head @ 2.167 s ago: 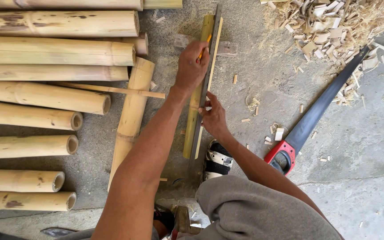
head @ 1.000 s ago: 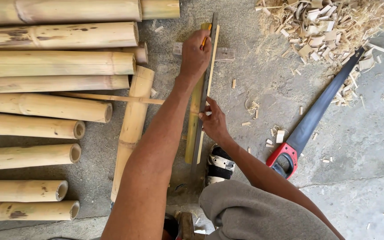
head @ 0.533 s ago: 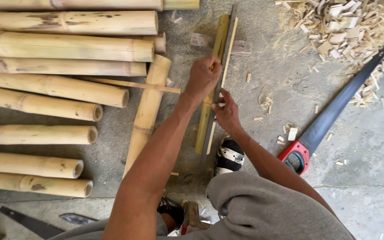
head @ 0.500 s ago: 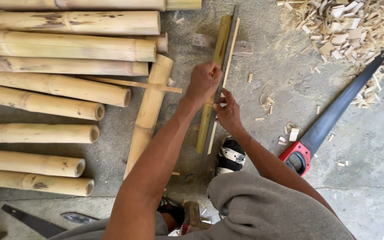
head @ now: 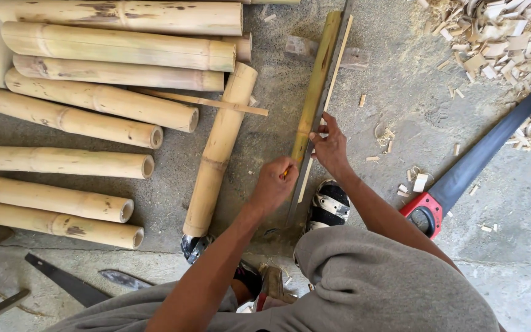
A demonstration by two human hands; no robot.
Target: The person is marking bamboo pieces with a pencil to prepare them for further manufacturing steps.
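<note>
On the grey concrete floor [head: 364,141], a long greenish-yellow split bamboo strip [head: 316,92] is lying lengthwise away from the person, with a thin pale wooden slat [head: 333,74] lying along its right edge and touching it. The left hand [head: 276,182] is reaching forward from a bare, nearly straight forearm and is curling into a loose fist at the near end of the strip, its fingers pinching a small orange pencil-like tip [head: 285,174] against the bamboo. The right hand [head: 330,144] is coming in from the right with the wrist bent, its fingers spread and pressing down on the strip and slat just beyond the left hand; the two hands are sitting close together but apart. A black-and-white shoe [head: 330,206] is resting just beside the near end of the slat, under the right forearm, and the grey-trousered knee [head: 376,283] is filling the bottom of the view. Left of the strip, a thick pale bamboo pole [head: 219,147] is lying nearly parallel to it, and a stack of round pale bamboo poles [head: 93,92] is lying crosswise further left. A red-handled black handsaw [head: 474,160] is lying well to the right, its tip near a heap of pale wood shavings [head: 499,31].
</note>
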